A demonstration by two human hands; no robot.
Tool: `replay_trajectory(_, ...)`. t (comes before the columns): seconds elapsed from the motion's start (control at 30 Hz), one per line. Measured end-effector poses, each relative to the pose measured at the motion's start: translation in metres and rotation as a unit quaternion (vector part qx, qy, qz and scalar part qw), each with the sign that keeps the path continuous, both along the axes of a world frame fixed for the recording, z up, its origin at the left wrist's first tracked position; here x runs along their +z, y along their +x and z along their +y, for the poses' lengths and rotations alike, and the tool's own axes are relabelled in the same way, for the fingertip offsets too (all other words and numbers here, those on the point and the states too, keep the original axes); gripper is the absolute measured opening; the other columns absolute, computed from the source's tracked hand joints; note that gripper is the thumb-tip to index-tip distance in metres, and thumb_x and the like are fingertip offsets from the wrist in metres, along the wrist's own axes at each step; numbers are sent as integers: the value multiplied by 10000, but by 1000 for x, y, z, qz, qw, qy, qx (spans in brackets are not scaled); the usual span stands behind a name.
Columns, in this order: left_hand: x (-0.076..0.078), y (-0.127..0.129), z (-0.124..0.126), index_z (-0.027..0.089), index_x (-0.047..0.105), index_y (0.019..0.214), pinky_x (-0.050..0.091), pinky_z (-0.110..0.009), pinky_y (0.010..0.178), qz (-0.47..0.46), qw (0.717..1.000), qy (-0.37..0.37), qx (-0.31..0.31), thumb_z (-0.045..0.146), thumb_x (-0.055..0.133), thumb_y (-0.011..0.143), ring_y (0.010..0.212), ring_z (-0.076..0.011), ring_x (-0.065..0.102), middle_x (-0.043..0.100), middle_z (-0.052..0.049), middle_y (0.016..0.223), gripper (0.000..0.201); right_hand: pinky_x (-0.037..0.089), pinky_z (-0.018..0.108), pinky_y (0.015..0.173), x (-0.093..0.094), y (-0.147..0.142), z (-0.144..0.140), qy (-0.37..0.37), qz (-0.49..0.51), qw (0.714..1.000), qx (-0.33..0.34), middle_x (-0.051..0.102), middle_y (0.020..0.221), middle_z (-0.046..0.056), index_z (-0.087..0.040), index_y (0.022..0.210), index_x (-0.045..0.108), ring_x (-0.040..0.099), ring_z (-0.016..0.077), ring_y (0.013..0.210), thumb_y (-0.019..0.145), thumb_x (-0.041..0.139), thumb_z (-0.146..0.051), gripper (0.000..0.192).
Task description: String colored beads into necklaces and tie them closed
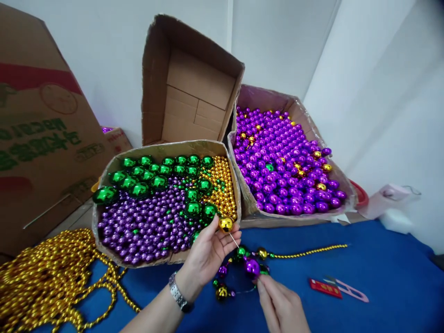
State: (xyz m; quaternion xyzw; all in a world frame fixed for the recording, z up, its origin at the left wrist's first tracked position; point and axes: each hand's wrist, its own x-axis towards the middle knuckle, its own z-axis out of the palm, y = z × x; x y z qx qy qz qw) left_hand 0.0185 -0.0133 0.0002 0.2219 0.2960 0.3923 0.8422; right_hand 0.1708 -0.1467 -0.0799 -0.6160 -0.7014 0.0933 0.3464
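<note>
Head view, threading step: left hand (pixel 208 252) pinches shiny gold round bead (pixel 225 224) on thin needle (pixel 234 240) by the mixed-bead carton (pixel 166 150); right hand (pixel 280 305) grips strung purple bead (pixel 251 267) above blue cloth (pixel 381 277); next, seemingly, sliding gold bead down.

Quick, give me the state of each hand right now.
Left hand: closed on a gold bead, pinched at the fingertips.
Right hand: fingers pinched by the purple bead on the strand.

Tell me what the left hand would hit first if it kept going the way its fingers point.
Probably the shiny gold ball bead pinched at the left hand's fingertips, then the cardboard box of green, purple and gold beads just beyond; depth is unclear.
</note>
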Motion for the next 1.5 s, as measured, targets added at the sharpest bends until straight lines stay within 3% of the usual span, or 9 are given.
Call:
replay_trajectory(0.23, -12, 4, -20, 170, 564, 1057, 477, -301, 712, 39, 995, 95, 3, 405, 529, 875, 908, -228, 643, 676, -116, 1003, 298, 493, 216, 616, 2, -3, 6, 27, 22, 999, -7, 677, 749, 74, -171, 974, 611, 659, 173, 652, 942, 375, -201, 240)
replay_trajectory(0.57, -15, 1, -29, 184, 597, 1059, 449, -321, 799, 76, 985, 153, 25, 398, 573, 848, 983, -231, 606, 649, -93, 1023, 301, 500, 215, 625, -1, -2, 4, 27, 25, 999, -11, 684, 745, 75, -183, 958, 616, 660, 174, 646, 946, 372, -227, 248)
replay_trajectory(0.8, -17, 0, -30, 171, 579, 1051, 454, -303, 762, 63, 988, 137, 16, 376, 514, 888, 961, -221, 603, 642, -109, 1023, 270, 485, 178, 560, 9, -7, -3, -118, 158, 980, -37, 644, 722, 4, -198, 1279, 399, 649, 137, 614, 971, 306, -293, 336)
replay_trajectory(0.93, -23, -1, -36, 182, 575, 1052, 449, -307, 789, 72, 987, 140, 7, 364, 504, 894, 944, -201, 596, 637, -98, 1019, 250, 492, 187, 602, 5, -6, -4, -144, 206, 968, -20, 661, 770, 0, -218, 1405, 254, 660, 128, 652, 984, 272, -307, 431)
replay_trajectory(1.1, -23, -1, -43, 197, 607, 1055, 462, -292, 759, 96, 983, 155, 4, 393, 524, 874, 911, -191, 585, 623, -90, 1014, 279, 510, 235, 728, -3, -6, -4, -146, 281, 949, 9, 689, 821, 24, -223, 1418, 262, 679, 148, 782, 975, 320, -375, 471)
replay_trajectory(1.23, -14, -7, -43, 199, 604, 1130, 480, -295, 757, 134, 975, 179, -6, 377, 523, 876, 980, -218, 566, 607, -108, 1083, 321, 516, 253, 745, -6, -10, -6, -132, 369, 920, -19, 689, 784, 32, -207, 1387, 323, 680, 157, 774, 954, 354, -452, 499)
replay_trajectory(1.37, -3, -28, -35, 195, 597, 1153, 483, -337, 809, 207, 944, 256, 23, 346, 517, 880, 982, -245, 592, 627, -118, 1105, 323, 515, 266, 744, -5, -13, -8, -101, 426, 897, -61, 703, 793, 51, -205, 1383, 344, 686, 170, 762, 924, 418, -487, 544)
replay_trajectory(1.43, -1, -47, -25, 202, 616, 1099, 482, -335, 811, 285, 903, 313, 70, 321, 563, 852, 949, -244, 610, 652, -102, 1055, 280, 518, 268, 737, -4, -13, -9, -99, 440, 890, -71, 702, 827, 56, -217, 1373, 364, 682, 171, 756, 911, 444, -493, 545)
replay_trajectory(1.5, -2, -68, -10, 221, 620, 1069, 476, -322, 796, 383, 837, 371, 121, 306, 587, 832, 937, -242, 610, 662, -83, 1031, 254, 522, 275, 737, -3, -12, -10, -101, 454, 882, -70, 689, 833, 50, -226, 1361, 379, 675, 171, 752, 903, 456, -501, 540)
